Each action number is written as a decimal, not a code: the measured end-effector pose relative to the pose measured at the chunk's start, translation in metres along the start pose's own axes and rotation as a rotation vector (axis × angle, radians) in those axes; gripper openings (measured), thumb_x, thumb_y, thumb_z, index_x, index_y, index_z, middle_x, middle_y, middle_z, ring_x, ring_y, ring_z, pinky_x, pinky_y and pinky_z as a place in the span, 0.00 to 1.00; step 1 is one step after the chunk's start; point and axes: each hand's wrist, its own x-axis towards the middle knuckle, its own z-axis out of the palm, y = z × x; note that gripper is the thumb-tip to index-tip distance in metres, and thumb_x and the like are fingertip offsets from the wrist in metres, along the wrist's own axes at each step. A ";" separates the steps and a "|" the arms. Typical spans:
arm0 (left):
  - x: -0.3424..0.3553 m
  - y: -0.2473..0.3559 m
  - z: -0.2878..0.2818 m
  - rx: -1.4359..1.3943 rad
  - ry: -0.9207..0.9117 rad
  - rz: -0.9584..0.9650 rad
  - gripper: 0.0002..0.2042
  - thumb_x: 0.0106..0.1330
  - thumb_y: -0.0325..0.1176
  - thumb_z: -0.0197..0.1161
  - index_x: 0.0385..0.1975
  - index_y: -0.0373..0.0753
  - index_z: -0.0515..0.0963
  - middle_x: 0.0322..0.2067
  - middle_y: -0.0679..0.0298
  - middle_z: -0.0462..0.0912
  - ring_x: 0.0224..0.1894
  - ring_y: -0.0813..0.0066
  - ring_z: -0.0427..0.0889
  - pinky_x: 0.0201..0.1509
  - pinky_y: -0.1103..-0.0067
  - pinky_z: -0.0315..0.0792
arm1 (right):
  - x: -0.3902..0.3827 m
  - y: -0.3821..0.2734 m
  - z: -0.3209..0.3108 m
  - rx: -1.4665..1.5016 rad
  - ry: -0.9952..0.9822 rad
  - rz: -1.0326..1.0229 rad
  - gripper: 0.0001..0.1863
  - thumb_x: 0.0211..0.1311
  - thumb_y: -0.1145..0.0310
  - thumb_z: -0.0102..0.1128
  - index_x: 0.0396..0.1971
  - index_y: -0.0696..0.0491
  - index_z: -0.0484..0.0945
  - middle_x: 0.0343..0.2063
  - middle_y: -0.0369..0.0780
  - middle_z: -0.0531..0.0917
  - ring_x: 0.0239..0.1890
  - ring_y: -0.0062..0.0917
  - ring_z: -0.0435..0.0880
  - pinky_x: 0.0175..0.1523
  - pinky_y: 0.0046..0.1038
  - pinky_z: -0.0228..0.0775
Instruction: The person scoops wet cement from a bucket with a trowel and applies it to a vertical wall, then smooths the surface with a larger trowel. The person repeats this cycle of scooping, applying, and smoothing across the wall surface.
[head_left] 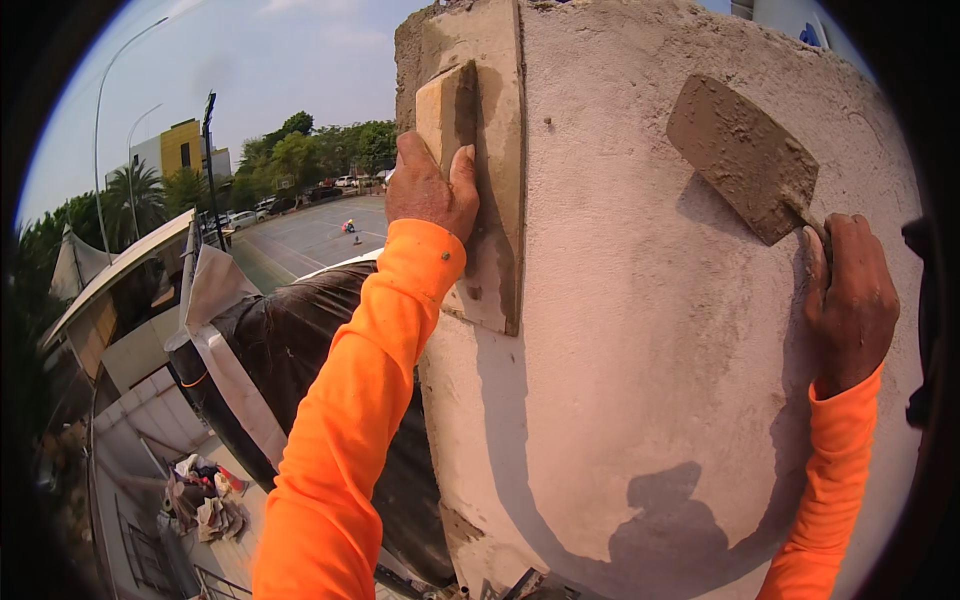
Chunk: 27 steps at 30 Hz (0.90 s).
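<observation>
My left hand (432, 185) is closed round the raised block handle of a long plastering float (497, 190). The float stands upright along the left edge of a rough, pale plastered wall (640, 330), and wet grey mortar stains its back. On the right, my right hand (852, 295) grips a trowel (742, 155) by its handle, which the fingers mostly hide. The trowel's broad blade points up and left, coated with wet mortar, and casts a shadow on the wall. Both my sleeves are orange.
Left of the wall, black sheeting (290, 330) drapes over a structure. Far below lie a pile of bags and cloths (205, 495) and a metal railing (215, 585). A paved court (310, 235) with a person, parked cars, trees and a yellow building (181, 146) stand beyond.
</observation>
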 end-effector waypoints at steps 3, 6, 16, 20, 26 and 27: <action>-0.080 -0.014 -0.013 -0.069 -0.094 -0.100 0.23 0.71 0.42 0.64 0.51 0.32 0.63 0.40 0.36 0.79 0.43 0.30 0.82 0.44 0.50 0.76 | 0.002 0.001 -0.001 0.017 0.035 -0.028 0.09 0.66 0.67 0.68 0.40 0.52 0.78 0.34 0.38 0.83 0.32 0.30 0.83 0.36 0.30 0.77; -0.067 -0.026 -0.016 -0.045 -0.094 -0.096 0.24 0.70 0.42 0.64 0.52 0.31 0.63 0.41 0.36 0.79 0.43 0.31 0.82 0.45 0.50 0.76 | 0.002 0.001 -0.001 -0.014 -0.055 0.010 0.09 0.67 0.66 0.67 0.40 0.53 0.77 0.34 0.39 0.82 0.33 0.32 0.83 0.37 0.30 0.77; 0.062 -0.015 0.008 0.145 0.045 -0.089 0.25 0.70 0.50 0.63 0.46 0.31 0.67 0.41 0.38 0.83 0.44 0.35 0.84 0.49 0.53 0.78 | -0.002 -0.010 0.001 0.089 -0.045 0.130 0.10 0.71 0.68 0.62 0.46 0.57 0.78 0.37 0.45 0.82 0.37 0.41 0.84 0.42 0.35 0.76; -0.065 -0.055 -0.001 -0.035 0.014 -0.061 0.22 0.69 0.42 0.66 0.46 0.32 0.64 0.38 0.38 0.80 0.39 0.33 0.82 0.43 0.51 0.76 | 0.001 -0.008 -0.001 0.084 -0.031 0.082 0.09 0.70 0.67 0.65 0.43 0.55 0.78 0.35 0.43 0.82 0.35 0.38 0.84 0.40 0.33 0.77; -0.198 -0.098 -0.019 -0.004 -0.107 -0.180 0.29 0.68 0.38 0.67 0.60 0.26 0.63 0.42 0.36 0.78 0.43 0.35 0.81 0.47 0.55 0.76 | -0.001 -0.007 0.000 0.063 -0.045 0.102 0.09 0.70 0.67 0.65 0.42 0.54 0.78 0.35 0.43 0.82 0.34 0.38 0.84 0.40 0.33 0.76; -0.185 -0.102 -0.017 -0.012 -0.041 -0.105 0.29 0.68 0.39 0.67 0.60 0.27 0.63 0.42 0.37 0.78 0.43 0.35 0.81 0.47 0.55 0.75 | -0.001 -0.007 0.000 0.066 -0.034 0.108 0.09 0.70 0.67 0.65 0.42 0.54 0.78 0.34 0.43 0.82 0.34 0.37 0.84 0.40 0.33 0.76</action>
